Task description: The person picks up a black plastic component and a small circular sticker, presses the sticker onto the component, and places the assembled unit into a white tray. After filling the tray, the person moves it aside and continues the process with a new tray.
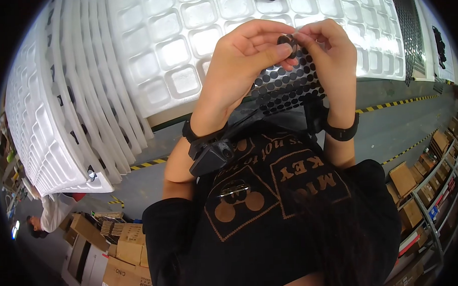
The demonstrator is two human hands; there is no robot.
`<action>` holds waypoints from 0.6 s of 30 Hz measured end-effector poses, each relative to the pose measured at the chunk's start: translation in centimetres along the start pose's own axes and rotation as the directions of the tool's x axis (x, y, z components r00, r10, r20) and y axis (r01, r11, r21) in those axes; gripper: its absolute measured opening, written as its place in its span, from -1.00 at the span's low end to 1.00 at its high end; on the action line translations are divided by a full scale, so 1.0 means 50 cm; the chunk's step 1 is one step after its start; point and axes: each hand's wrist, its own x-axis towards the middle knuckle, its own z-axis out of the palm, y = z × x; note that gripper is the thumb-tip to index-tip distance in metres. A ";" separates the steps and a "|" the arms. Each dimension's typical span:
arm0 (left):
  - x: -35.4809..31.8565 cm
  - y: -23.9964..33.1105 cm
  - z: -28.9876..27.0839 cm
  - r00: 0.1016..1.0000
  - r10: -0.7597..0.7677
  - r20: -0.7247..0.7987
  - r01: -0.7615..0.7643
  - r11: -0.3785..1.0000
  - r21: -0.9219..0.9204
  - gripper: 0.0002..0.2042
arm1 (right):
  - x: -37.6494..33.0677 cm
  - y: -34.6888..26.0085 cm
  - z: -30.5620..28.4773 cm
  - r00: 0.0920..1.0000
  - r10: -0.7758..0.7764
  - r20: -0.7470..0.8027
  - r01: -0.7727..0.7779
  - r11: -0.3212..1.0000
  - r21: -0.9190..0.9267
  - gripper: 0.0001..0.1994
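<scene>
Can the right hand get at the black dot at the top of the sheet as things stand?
Probably yes. The right hand already has its fingertips on the black dot at the top of the dot sheet, with the left hand's thumb pressed beside it, nothing between.

— The sheet you hold is clear, patterned with rows of black round dots, and the single dot at your fingertips is black too

— And the trays?

— The trays in front of you are white, a grid of square pockets; the stack on your left is the same white. Your shirt is black with a brown print of diamond outlines and circles, and both your wristbands are black

— The floor?

— Your floor is grey with yellow-and-black striped lines. The boxes lower left are plain brown cardboard, as are those on the grey shelving to your right
</scene>
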 end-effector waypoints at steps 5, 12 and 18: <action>-0.002 -0.001 -0.002 1.000 -0.025 -0.012 0.025 1.000 -0.007 -0.77 | -0.018 -0.009 -0.002 0.986 -0.033 -0.163 0.095 0.918 0.385 -0.95; 0.001 0.004 0.003 0.999 -0.042 0.019 0.043 0.999 -0.024 -0.77 | -0.033 -0.035 -0.016 0.985 -0.164 -0.053 0.172 0.910 0.376 -0.93; 0.001 0.000 0.014 0.998 -0.060 0.007 0.060 0.998 -0.005 -0.77 | -0.027 -0.023 -0.026 0.973 -0.213 -0.090 0.231 0.908 0.350 -0.93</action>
